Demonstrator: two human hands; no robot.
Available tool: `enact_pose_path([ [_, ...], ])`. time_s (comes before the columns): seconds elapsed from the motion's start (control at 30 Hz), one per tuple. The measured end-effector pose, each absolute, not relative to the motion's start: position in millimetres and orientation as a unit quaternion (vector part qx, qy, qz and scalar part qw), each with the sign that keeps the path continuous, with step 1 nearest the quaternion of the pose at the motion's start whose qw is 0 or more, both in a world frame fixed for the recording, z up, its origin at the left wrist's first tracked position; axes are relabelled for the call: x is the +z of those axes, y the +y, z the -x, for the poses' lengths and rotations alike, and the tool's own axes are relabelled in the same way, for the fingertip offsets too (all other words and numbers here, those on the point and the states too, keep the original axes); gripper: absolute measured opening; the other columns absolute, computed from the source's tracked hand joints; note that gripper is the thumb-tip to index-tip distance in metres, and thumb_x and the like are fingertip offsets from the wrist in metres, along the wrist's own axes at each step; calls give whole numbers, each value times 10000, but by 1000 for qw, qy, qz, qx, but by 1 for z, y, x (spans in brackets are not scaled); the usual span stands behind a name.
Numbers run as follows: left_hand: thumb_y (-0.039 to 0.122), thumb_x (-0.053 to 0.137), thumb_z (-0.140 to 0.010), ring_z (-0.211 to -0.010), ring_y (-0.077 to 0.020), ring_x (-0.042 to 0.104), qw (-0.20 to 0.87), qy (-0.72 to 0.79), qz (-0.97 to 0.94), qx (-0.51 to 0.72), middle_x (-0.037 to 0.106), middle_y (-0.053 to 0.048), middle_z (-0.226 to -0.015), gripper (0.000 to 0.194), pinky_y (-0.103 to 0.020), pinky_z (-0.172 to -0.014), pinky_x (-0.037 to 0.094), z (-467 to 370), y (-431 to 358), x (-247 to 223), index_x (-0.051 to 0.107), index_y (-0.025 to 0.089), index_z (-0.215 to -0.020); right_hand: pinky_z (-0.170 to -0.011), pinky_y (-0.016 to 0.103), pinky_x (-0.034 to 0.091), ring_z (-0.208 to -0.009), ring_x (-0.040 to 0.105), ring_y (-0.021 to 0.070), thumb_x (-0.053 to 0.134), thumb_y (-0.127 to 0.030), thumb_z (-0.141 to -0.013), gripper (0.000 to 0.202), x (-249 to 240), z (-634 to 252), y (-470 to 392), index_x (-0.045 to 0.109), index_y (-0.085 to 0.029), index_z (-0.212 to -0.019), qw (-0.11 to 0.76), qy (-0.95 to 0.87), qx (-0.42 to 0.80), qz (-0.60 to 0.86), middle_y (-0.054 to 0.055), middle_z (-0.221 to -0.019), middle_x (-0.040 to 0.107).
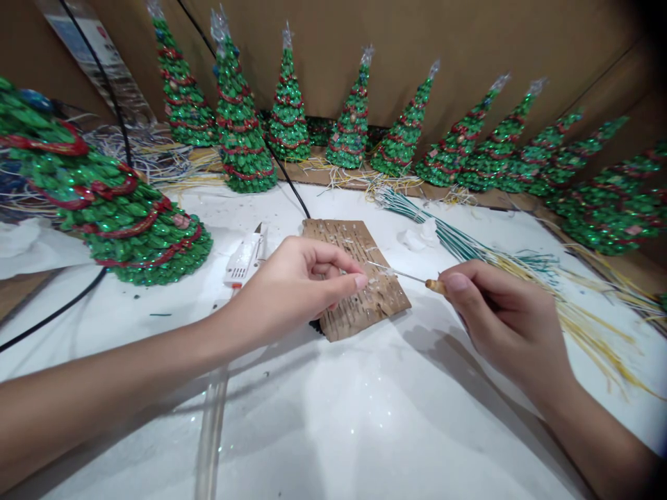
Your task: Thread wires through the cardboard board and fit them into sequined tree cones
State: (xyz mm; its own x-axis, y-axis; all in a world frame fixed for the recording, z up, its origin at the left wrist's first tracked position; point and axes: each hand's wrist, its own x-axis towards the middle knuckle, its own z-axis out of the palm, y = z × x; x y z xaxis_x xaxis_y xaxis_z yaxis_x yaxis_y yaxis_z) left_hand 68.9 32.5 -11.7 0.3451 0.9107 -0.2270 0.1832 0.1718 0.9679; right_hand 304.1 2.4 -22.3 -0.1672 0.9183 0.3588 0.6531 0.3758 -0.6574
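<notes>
My right hand (500, 319) is closed around the yellow-brown handle of an awl (411, 276), a thin metal shaft pointing left. Its tip reaches close to the fingertips of my left hand (313, 278). The left thumb and forefinger are pinched together; whatever lies between them is too small or hidden to tell. Both hands hover over a piece of corrugated cardboard (385, 305) with slits and whitish glue-like bits on it. Left of the cardboard lies a white glue gun (244, 260), partly behind my left wrist, with a long clear glue stick (211, 430) running toward me.
Several glittery green Christmas trees (289, 104) with red garlands line the back; a nearer tree (140, 222) leans at left. A bundle of green and yellow wires (458, 239) lies at right. More loose wires (177, 163) and a black cable (57, 312) are at left.
</notes>
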Motion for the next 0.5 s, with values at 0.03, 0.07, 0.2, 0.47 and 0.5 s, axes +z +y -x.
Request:
enact_pose_path([
  [0.03,232,691,-791,-372,-33,360,594,484,-566,306,458,75,-446,84,-147,-350,238,-69,33,-11,709,149,-789,-425,257,246,-473,325,88,525,-294,-952,232,-22,-304,3,596,-198,-753,369,-744,179,528,-34,-554,409],
  [0.07,229,693,-790,-373,-33,360,592,484,-566,308,455,78,-446,87,-146,-349,237,-69,33,-11,713,148,-814,-425,253,248,-474,328,87,524,-289,-952,232,-22,-304,3,597,-196,-752,368,-744,180,528,-33,-555,413],
  [0.2,244,720,-777,-369,-35,349,579,486,-568,326,433,98,-434,229,-140,-351,239,-69,31,-8,704,166,-992,-411,232,242,-464,318,81,541,-317,-940,238,-25,-304,4,598,-207,-737,381,-744,168,523,-48,-539,402],
  [0.47,250,709,-798,-357,-11,363,620,474,-534,326,498,79,-432,108,-99,-334,231,-70,29,-7,692,148,-825,-431,216,261,-475,331,78,552,-337,-931,221,-27,-305,3,609,-229,-747,370,-750,161,524,-65,-536,406],
  [0.5,253,708,-800,-357,-8,366,622,473,-531,327,503,78,-431,107,-93,-333,232,-70,29,-7,688,148,-808,-427,216,255,-470,324,76,551,-336,-931,220,-27,-305,3,609,-229,-748,371,-750,160,524,-67,-532,402],
])
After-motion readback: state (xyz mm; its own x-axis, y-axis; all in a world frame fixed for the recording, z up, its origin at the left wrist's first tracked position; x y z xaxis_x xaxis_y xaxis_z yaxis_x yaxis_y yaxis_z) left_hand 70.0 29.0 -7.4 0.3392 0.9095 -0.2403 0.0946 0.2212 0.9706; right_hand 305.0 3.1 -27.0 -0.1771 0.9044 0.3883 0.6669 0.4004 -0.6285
